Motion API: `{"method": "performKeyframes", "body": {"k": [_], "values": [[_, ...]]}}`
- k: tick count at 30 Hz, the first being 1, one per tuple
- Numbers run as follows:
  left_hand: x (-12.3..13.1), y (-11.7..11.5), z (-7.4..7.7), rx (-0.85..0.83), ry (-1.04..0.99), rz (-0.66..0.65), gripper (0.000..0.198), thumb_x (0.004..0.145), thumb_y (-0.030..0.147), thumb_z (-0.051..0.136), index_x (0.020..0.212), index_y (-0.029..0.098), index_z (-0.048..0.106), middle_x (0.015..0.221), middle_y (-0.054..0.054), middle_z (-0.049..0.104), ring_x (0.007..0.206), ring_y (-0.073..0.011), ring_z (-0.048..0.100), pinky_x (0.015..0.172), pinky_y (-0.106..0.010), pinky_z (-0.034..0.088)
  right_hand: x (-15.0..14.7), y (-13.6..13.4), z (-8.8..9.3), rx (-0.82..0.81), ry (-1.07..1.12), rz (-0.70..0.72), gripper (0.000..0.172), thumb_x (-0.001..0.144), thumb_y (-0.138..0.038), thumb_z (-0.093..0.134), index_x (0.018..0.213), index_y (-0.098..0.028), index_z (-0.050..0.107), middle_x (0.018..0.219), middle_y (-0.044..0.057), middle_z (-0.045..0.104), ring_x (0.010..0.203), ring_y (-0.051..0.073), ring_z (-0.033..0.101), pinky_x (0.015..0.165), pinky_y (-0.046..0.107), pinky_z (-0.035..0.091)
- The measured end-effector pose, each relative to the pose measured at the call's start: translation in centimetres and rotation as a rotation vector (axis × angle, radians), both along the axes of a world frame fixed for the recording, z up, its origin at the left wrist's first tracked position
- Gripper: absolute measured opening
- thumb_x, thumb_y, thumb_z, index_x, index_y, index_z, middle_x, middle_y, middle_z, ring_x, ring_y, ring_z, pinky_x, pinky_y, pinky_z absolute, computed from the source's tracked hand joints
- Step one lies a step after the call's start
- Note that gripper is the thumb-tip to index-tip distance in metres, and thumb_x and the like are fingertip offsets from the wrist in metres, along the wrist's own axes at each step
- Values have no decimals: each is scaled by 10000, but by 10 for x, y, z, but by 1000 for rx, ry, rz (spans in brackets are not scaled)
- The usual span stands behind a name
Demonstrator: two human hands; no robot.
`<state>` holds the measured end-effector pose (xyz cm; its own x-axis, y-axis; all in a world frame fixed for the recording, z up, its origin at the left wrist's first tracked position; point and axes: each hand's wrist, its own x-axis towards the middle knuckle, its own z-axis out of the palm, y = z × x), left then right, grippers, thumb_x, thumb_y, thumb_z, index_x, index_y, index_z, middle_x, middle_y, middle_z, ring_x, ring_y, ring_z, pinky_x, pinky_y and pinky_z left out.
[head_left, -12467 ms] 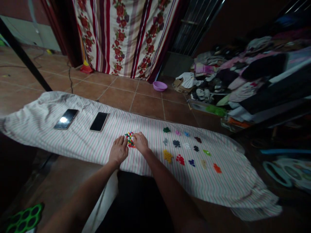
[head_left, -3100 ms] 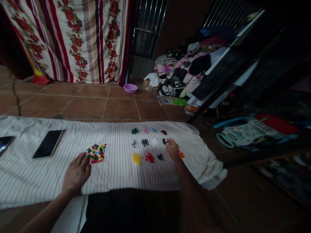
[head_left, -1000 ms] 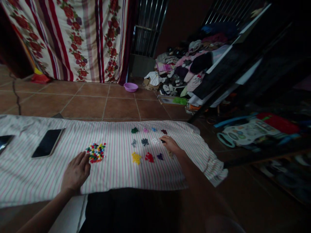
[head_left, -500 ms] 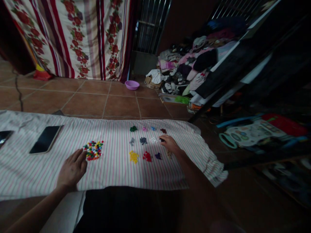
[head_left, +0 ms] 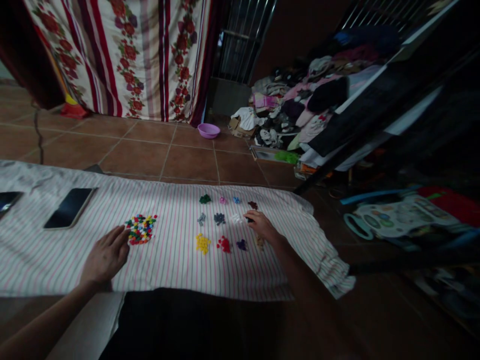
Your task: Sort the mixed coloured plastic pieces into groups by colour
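Note:
My left hand [head_left: 105,254] lies on the striped cloth [head_left: 172,270], fingers stretched out, fingertips at the edge of a mixed pile of small coloured pieces [head_left: 141,229]. On the right, my right hand [head_left: 261,224] is lowered with its fingers together over some black pieces [head_left: 249,218]; whatever is between the fingertips is hidden. Around it sit small single-colour heaps: white pieces [head_left: 237,218], brown pieces [head_left: 253,205], tan pieces [head_left: 259,242], dark purple pieces [head_left: 242,244], red pieces [head_left: 224,244], yellow pieces [head_left: 203,243], dark grey pieces [head_left: 219,219] and green pieces [head_left: 204,199].
A phone [head_left: 70,208] lies on the cloth at left, with another dark device [head_left: 8,201] beyond it. Past the table, a purple basin [head_left: 209,131] stands on the tiled floor near piled clothes [head_left: 292,102]. A toy panel [head_left: 390,214] is at right.
The view has shifted slightly. My right hand stays at the black pieces with little finger movement, and my left hand still rests beside the mixed pile.

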<state>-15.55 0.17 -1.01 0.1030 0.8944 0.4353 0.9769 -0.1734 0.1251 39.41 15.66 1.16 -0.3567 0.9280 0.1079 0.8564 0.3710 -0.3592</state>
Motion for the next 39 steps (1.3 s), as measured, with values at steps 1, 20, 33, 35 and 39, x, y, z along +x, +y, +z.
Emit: {"method": "performKeyframes", "body": {"k": [1,20,33,35,39], "values": [[0,0,0,1,1,-2,426,920,356,333,1209,171,585,1301,-148,603,1243,-284,544,1015,-450,467,-1,1,0,2,1,-7,392,702,-61,620,1041,-213,745,1164,84,684,1103,238,626,1019,414,473],[-2,-1,-2,21,30,-35,428,922,321,353,1223,123,582,1303,-185,591,1238,-306,545,1026,-480,464,3,5,-8,84,117,58,208,763,-164,651,950,-217,727,1035,80,719,998,233,658,913,389,511],[0,-1,0,25,51,-28,438,932,329,315,1216,122,577,1296,-184,595,1226,-303,552,1009,-464,469,-5,-2,-3,101,105,5,301,734,-109,577,994,-212,688,1053,75,720,1013,226,642,936,396,475],[0,-2,1,21,57,-31,443,934,330,315,1215,113,580,1294,-189,597,1229,-304,550,1014,-462,466,-6,-3,-2,106,107,3,283,741,-120,571,982,-212,687,1046,74,721,1014,225,642,937,395,471],[1,-3,2,17,42,-13,447,929,338,323,1223,119,580,1297,-188,601,1238,-307,545,1017,-470,460,-8,-4,2,103,101,10,186,759,-145,560,887,-217,674,988,60,720,977,216,641,918,381,469]]}}
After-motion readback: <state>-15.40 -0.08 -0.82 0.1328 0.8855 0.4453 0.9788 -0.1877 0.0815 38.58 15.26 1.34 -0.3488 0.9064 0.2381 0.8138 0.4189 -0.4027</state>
